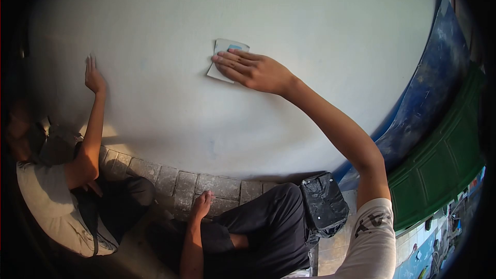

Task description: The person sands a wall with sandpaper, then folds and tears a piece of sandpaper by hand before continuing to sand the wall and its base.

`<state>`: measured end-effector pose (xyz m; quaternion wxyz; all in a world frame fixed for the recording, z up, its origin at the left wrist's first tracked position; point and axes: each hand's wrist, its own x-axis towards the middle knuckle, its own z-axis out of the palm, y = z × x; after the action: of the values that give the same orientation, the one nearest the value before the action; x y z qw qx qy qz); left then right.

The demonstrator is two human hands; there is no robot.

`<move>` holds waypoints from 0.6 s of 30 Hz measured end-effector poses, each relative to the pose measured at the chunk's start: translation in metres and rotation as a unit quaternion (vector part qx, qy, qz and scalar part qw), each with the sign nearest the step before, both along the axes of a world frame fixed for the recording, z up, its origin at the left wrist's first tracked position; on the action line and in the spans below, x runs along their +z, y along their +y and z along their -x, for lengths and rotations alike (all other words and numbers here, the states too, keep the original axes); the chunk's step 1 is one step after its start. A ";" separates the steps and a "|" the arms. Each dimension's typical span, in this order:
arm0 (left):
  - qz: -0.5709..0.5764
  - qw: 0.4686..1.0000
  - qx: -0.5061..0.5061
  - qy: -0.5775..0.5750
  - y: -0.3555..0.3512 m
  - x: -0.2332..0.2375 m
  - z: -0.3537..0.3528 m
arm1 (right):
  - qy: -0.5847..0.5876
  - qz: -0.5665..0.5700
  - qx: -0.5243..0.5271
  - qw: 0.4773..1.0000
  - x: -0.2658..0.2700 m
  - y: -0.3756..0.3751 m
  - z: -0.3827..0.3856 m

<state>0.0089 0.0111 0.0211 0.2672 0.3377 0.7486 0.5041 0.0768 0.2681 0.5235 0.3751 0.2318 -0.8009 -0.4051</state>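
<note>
My right hand (253, 70) lies with its fingers flat over a sheet of sandpaper (221, 71), pressing it against a large, smooth white panel (289, 15). The sheet's pale back bears a light blue mark, and its top and left edges stick out past my fingers. Lower down, my left hand (203, 205) is beside my dark-trousered leg, in front of the paving. Its fingers are loosely curled, and nothing shows in them.
At the left another person (51, 201) sits with one hand (94, 76) against the same panel. A container wrapped in black plastic (324, 204) stands by my knee. Grey paving bricks (212, 186) run under the panel. Blue sheeting (429, 88) and a green panelled piece (439, 160) are at the right.
</note>
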 end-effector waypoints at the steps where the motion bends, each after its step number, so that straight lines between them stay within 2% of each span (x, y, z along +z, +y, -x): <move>1: 0.002 1.000 -0.006 -0.004 0.001 0.004 0.002 | -0.018 -0.040 0.008 0.999 0.002 -0.001 0.002; 4: 0.011 1.000 -0.006 -0.003 0.002 0.012 -0.001 | 0.109 0.101 -0.005 0.989 0.021 -0.002 0.003; 5: 0.008 1.000 -0.003 -0.005 0.003 0.013 -0.004 | 0.106 0.099 -0.001 0.989 0.017 -0.005 0.009; 7: -0.009 1.000 0.007 -0.007 0.000 0.011 -0.001 | 0.063 -0.014 0.010 0.998 0.002 -0.008 0.024; 9: 0.000 1.000 0.002 -0.014 0.004 0.008 0.003 | 0.053 -0.009 0.023 0.998 0.006 -0.007 0.029; 11: 0.003 0.999 0.000 -0.034 0.003 0.007 0.000 | 0.160 0.090 -0.008 0.983 0.024 -0.011 0.026; 12: 0.001 1.000 0.006 -0.018 0.002 0.010 0.000 | 0.171 0.096 -0.016 0.980 0.021 -0.015 0.029; 13: 0.001 1.000 0.009 0.000 0.002 0.011 0.001 | 0.168 0.096 -0.015 0.981 0.013 -0.015 0.035; 15: 0.002 1.000 0.009 0.006 0.002 0.013 0.000 | 0.009 -0.004 0.039 0.999 -0.003 -0.017 0.043; 17: -0.015 1.000 -0.002 -0.015 0.005 0.014 0.000 | 0.000 -0.004 0.033 0.999 0.009 -0.015 0.038; 18: -0.019 1.000 0.001 -0.020 0.004 0.014 -0.001 | 0.053 0.050 0.021 0.997 0.018 -0.017 0.036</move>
<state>0.0095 0.0156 0.0347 0.2753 0.3319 0.7337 0.5251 0.0413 0.2508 0.5415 0.4368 0.2078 -0.7941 -0.3680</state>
